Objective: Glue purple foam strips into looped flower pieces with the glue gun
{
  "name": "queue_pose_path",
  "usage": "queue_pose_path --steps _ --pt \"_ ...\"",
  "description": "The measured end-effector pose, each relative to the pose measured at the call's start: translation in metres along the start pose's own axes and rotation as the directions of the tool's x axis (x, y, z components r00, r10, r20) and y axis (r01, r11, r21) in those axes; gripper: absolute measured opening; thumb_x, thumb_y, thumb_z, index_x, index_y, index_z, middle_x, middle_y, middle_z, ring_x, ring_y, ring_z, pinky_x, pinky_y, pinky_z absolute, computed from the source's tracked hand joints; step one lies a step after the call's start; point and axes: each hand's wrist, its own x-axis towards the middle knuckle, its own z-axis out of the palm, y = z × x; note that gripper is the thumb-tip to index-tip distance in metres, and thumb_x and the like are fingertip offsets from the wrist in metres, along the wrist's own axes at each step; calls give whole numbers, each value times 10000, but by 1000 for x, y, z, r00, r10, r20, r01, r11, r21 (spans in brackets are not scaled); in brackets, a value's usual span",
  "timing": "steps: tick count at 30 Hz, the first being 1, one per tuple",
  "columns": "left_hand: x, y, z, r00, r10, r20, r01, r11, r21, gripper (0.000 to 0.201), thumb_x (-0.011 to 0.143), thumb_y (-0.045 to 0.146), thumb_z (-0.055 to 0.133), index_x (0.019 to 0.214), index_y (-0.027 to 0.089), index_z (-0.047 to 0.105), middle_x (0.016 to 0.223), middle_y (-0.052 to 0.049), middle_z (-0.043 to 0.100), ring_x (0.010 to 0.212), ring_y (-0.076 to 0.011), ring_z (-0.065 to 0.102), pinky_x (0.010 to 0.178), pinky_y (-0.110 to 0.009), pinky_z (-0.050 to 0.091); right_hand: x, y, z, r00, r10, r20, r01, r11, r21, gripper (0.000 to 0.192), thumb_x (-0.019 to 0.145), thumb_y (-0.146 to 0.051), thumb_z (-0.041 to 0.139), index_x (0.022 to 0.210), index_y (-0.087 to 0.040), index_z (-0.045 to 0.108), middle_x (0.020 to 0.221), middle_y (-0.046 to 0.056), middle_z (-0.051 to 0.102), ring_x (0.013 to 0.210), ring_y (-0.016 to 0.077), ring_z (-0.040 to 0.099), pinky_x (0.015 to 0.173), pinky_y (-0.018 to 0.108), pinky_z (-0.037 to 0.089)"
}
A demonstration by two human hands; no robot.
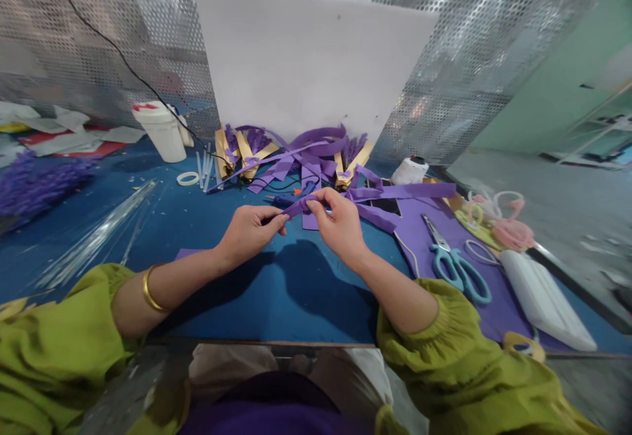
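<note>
A narrow purple strip (297, 207) is stretched between my two hands, above the middle of the blue table. My left hand (254, 232) pinches its left end between thumb and fingertips. My right hand (338, 223) is closed on the strip farther right, where it looks folded or gathered; the fingers partly hide it. Just behind the hands lies a dark blue tool, perhaps a glue gun (284, 201), partly covered. More loose purple strips (311, 149) lie tangled at the back, among small purple flower bunches in tan wrappers (251, 155).
Blue-handled scissors (459, 270) lie on a purple sheet (419, 234) at the right, near a white packet (546, 297). At left are purple flowers (44, 175), clear sticks (101, 234), a tape ring (188, 178) and a white cup (160, 132). A white board (316, 60) stands behind.
</note>
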Motion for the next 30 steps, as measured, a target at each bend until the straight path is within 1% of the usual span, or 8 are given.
queue_pose_path --steps 4,8,10,13,17,22,26,30 --pt "2 -2 0 994 -74 -79 70 996 -56 352 854 369 569 623 148 717 454 35 488 454 -86 357 484 -235 270 -2 -1 0 990 -144 1 144 989 -34 98 902 -236 581 845 -202 653 838 30 714 802 184 635 745 305 453" --pt "2 -6 4 993 -64 -95 52 991 -124 293 827 333 585 660 145 736 582 -4 643 547 -115 506 541 -223 363 -5 -5 2 921 -330 208 327 944 51 64 886 -209 630 853 -222 682 856 6 745 874 182 657 886 328 457" --pt "1 -8 7 995 -68 -76 54 984 -169 283 821 345 603 677 144 740 576 -4 643 539 -112 516 531 -217 368 -6 -8 4 915 -317 250 305 949 85 80 886 -203 639 831 -226 692 854 -4 754 864 172 668 898 326 457" --pt "0 -7 8 991 -131 -34 118 957 -265 332 848 405 599 705 138 735 443 32 517 417 -86 423 453 -213 317 -8 -9 7 960 -227 163 217 973 78 108 900 -207 635 826 -227 711 843 -5 757 831 161 671 862 319 461" --pt "-2 -2 7 991 -129 20 127 921 -367 416 909 445 537 694 135 714 456 21 526 433 -86 446 470 -210 345 -9 -7 10 976 -213 55 211 977 43 59 868 -213 687 827 -227 725 797 -7 752 789 165 666 863 343 460" --pt "-4 1 6 997 -72 33 79 947 -312 408 886 480 580 755 129 741 460 32 494 450 -87 426 478 -219 330 -9 -5 10 984 -176 -3 176 983 -50 90 814 -207 739 901 -226 721 745 -22 737 783 172 667 946 381 447" --pt "-4 1 4 998 -48 46 59 964 -258 354 874 437 604 830 125 765 452 46 464 454 -83 398 495 -220 321 -7 -3 8 987 -153 42 156 985 -73 145 837 -229 711 981 -234 731 776 -6 719 815 181 660 955 395 456" --pt "-4 3 0 998 -27 58 42 960 -275 361 900 418 568 809 128 764 477 36 496 476 -85 430 515 -218 333 -3 -1 6 977 -128 171 109 987 115 186 881 -248 641 1036 -228 742 954 45 734 955 189 667 894 354 515"
